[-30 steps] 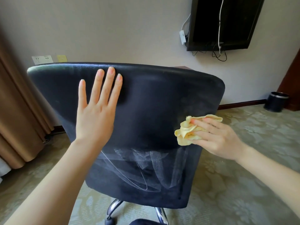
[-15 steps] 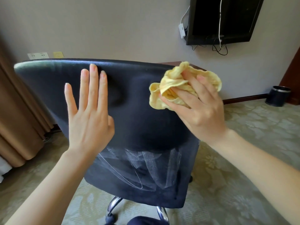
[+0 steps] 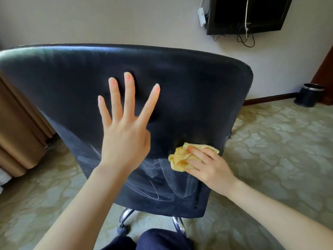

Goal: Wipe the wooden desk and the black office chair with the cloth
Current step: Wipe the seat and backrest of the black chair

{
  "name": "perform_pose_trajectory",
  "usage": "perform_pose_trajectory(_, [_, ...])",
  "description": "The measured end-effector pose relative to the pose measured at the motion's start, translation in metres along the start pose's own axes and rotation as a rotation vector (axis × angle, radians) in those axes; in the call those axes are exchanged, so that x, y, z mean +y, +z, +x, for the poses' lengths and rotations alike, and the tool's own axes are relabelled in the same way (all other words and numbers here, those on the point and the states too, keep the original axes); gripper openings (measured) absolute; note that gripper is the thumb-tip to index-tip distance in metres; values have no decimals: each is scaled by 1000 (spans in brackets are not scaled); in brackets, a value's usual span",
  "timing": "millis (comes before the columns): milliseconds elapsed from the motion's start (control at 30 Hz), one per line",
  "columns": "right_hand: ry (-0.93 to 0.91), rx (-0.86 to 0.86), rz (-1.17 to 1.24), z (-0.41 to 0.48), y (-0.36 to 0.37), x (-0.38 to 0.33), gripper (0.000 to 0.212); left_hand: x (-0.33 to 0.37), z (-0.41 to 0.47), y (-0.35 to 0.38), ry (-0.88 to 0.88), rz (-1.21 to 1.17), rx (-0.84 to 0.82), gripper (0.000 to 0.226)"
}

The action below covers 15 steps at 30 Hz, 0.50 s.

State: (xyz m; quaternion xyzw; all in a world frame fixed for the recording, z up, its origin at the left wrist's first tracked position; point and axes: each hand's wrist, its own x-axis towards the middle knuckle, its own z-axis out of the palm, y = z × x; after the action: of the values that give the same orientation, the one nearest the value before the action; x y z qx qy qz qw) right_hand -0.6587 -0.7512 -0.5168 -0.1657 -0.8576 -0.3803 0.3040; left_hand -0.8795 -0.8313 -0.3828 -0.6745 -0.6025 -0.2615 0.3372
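The back of the black office chair (image 3: 189,83) fills the middle of the head view, with pale scuff marks low on its fabric. My left hand (image 3: 126,130) lies flat against the backrest, fingers spread, holding nothing. My right hand (image 3: 207,166) presses a crumpled yellow cloth (image 3: 180,157) against the lower right part of the backrest. The wooden desk is hidden behind the chair.
Chrome chair legs (image 3: 126,215) show under the backrest. A dark waste bin (image 3: 309,95) stands by the wall at the right. A black wall-mounted TV (image 3: 245,13) with dangling cables hangs above. Brown curtains (image 3: 19,134) hang at the left. Patterned carpet covers the floor.
My right hand swept the cloth from the right edge up to the top of the backrest, then down to its lower right. My left hand stayed on the chair and spread its fingers.
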Motion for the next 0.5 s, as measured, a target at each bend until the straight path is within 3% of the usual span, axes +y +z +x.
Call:
perform_pose_trajectory(233, [-266,-121,77,-31,-9,31,31,8,2,2,-1,8,-7,104])
perform_pose_trajectory(500, [-168,103,-60,3,-53,102,25,13,4,2,12,24,-11,106])
